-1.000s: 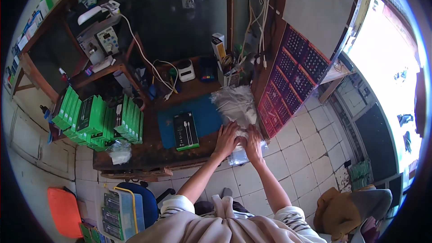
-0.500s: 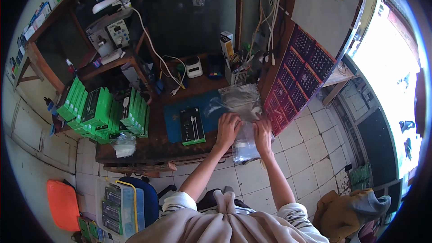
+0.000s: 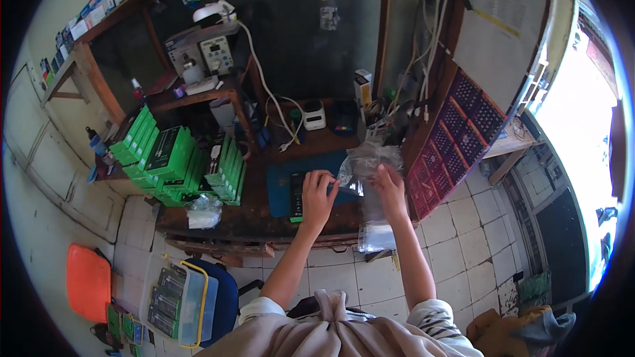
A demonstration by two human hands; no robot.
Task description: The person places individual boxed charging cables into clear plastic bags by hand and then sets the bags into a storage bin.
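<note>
My left hand (image 3: 318,197) is raised over the black-and-green cable box (image 3: 296,207), covering most of it. Its fingers are curled together at the edge of a clear plastic bag (image 3: 352,184), which shines in the light. My right hand (image 3: 391,192) pinches the crinkled clear plastic on the other side, at the right end of the desk. More clear plastic sleeves (image 3: 376,237) lie below, between my wrists, reaching past the desk's front edge. A blue mat (image 3: 279,185) lies under the box.
Stacked green boxes (image 3: 169,155) stand at the left of the desk, with a crumpled plastic bundle (image 3: 204,213) before them. A white device (image 3: 314,118) and a holder of tools (image 3: 380,116) sit behind. A calendar panel (image 3: 456,139) borders the right. A clear bin (image 3: 173,297) stands lower left.
My left hand has moved left over the cable box, drawing the bag's edge with it. My hands are farther apart. The whole view has shifted, so the desk sits farther right.
</note>
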